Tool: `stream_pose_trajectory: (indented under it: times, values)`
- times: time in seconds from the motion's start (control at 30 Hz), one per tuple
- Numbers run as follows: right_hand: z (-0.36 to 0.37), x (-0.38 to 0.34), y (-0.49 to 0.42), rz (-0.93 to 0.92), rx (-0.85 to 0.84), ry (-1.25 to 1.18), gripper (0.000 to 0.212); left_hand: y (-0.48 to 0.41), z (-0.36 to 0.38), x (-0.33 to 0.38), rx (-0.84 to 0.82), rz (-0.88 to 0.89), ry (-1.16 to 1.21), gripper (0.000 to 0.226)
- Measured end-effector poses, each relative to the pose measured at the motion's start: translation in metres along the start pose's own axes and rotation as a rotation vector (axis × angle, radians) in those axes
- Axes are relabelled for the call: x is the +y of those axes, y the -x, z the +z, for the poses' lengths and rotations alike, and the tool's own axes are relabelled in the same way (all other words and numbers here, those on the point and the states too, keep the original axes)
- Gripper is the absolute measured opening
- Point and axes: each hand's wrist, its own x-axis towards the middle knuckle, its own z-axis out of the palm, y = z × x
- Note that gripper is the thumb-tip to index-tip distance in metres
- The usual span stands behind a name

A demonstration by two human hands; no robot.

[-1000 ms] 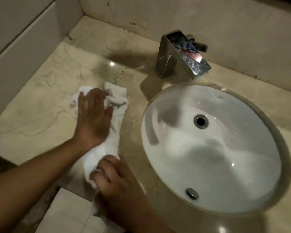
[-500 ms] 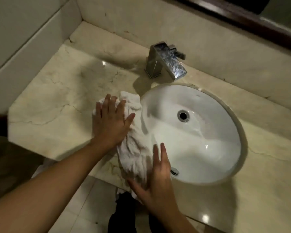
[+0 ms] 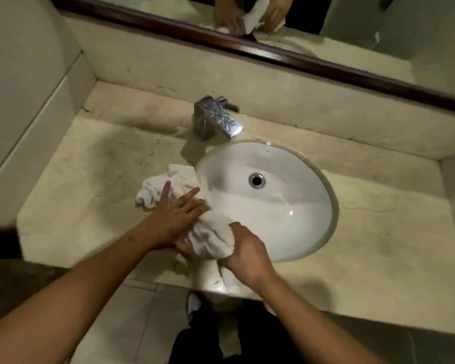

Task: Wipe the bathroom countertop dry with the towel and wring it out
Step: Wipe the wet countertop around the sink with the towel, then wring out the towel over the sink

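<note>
Item: bench, left span; pale veined marble, flat, with an angled front corner and hairline cracks. Its surface read matt, with no pooled water seen, though in the dim light a thin film of damp could not be ruled out. Item: towel; white terry, soft and rumpled, lying on the bench at the basin's left rim. Its far end was spread in loose folds, its near end was gathered into a thick bunch, and a tail hung over the front edge. Item: left hand; laid flat on the towel's middle, fingers straight and spread, pressing rather than gripping. Item: tap; angular polished metal block, mounted behind the basin. Item: right hand; fingers curled tight round the bunched near end of the towel, beside the basin's front-left rim. Item: basin; oval, glossy white ceramic, set under the bench, with a round metal drain. Item: bench, right span; same marble, dull in finish. Status, as judged: wiping of the left span looked largely done and the towel was being gathered. No twist showed in the cloth, so wringing remained, likely over the basin. The right span might yet need a pass.
</note>
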Motion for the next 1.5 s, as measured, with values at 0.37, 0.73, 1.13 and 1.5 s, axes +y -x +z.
stream_pose_trajectory:
  times: [0.37, 0.73, 1.13, 1.5]
  values:
    - [-0.217, -0.047, 0.024, -0.076, -0.011, -0.642, 0.047, -0.054, -0.169, 0.095, 0.39, -0.276, 0.952, 0.063]
    - [-0.354, -0.033, 0.065, -0.202, 0.159, -0.31, 0.059, -0.098, -0.333, 0.128, 0.498, -0.292, 0.877, 0.024]
    - [-0.343, -0.053, 0.069, -0.272, 0.052, -0.899, 0.039, -0.077, -0.418, 0.114, -0.01, -0.043, 1.266, 0.097]
    - [-0.261, -0.091, 0.055, -0.252, 0.208, -0.953, 0.079, -0.109, -0.387, 0.148, 0.588, -0.272, 1.902, 0.056]
